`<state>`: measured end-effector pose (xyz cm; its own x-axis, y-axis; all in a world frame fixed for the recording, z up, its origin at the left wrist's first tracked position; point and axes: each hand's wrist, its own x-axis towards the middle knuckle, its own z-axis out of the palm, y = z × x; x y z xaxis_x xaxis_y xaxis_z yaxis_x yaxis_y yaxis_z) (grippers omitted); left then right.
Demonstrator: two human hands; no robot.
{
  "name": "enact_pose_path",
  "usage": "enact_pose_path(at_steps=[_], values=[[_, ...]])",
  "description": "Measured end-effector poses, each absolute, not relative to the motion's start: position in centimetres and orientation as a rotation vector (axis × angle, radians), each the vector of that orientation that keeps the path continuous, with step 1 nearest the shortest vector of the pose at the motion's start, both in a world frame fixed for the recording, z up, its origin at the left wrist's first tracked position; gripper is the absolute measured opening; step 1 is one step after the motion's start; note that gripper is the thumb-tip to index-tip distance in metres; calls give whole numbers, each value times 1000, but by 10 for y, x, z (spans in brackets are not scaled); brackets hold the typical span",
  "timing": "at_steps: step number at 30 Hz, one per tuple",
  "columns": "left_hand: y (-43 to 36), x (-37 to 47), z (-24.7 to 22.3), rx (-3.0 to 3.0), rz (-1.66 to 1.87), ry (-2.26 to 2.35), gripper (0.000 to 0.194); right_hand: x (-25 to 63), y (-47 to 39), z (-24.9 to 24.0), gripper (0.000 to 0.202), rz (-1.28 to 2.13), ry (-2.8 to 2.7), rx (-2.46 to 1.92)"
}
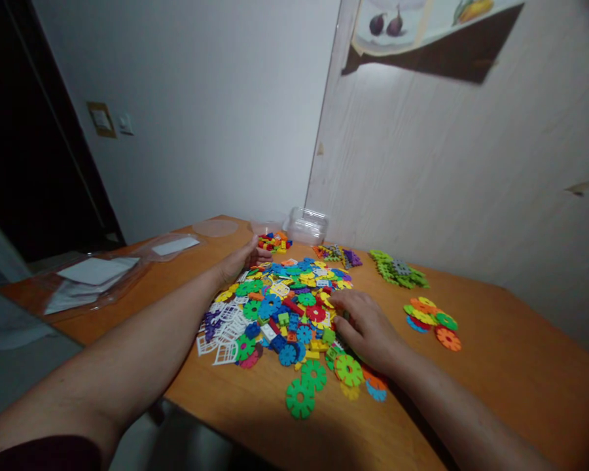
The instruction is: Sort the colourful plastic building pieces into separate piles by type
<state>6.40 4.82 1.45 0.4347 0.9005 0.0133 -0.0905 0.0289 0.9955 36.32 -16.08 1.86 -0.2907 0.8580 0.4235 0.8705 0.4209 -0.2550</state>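
A large heap of mixed plastic building pieces (285,307) lies in front of me. It holds notched discs, small bricks and white lattice pieces (230,327). My left hand (248,258) rests at the heap's far left edge, fingers stretched out and cupped, close to a smaller group of little bricks (276,243). At the right edge of the heap is my right hand (362,320), its fingers bent and thumb apart, touching or just over the pieces. Its fingertips are partly hidden, and nothing held shows. Green notched discs (300,398) lie at the near side.
Green gear-like pieces (400,269), a purple and grey gear group (341,254) and stacked discs (428,314) sit at the right and back. A clear plastic box (308,226) stands against the wall. Plastic bags with white paper (93,271) occupy the table's left.
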Motion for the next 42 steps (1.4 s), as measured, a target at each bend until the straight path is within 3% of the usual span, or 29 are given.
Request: enact_pose_path(at_steps=[6, 15, 21, 34, 42], values=[[51, 64, 11, 1297, 925, 817, 83, 366, -159, 18, 20, -19, -2135, -1480], [52, 63, 11, 1307, 923, 823, 83, 417, -148, 14, 30, 52, -1457, -1707], [47, 63, 14, 1299, 936, 828, 81, 483, -150, 16, 40, -116, -1061, -1940], [55, 62, 11, 1281, 928, 844, 82, 513, -162, 17, 39, -225, -1008, -2413], [54, 63, 7, 1290, 934, 818, 84, 476, -161, 24, 35, -344, -1230, -2254]])
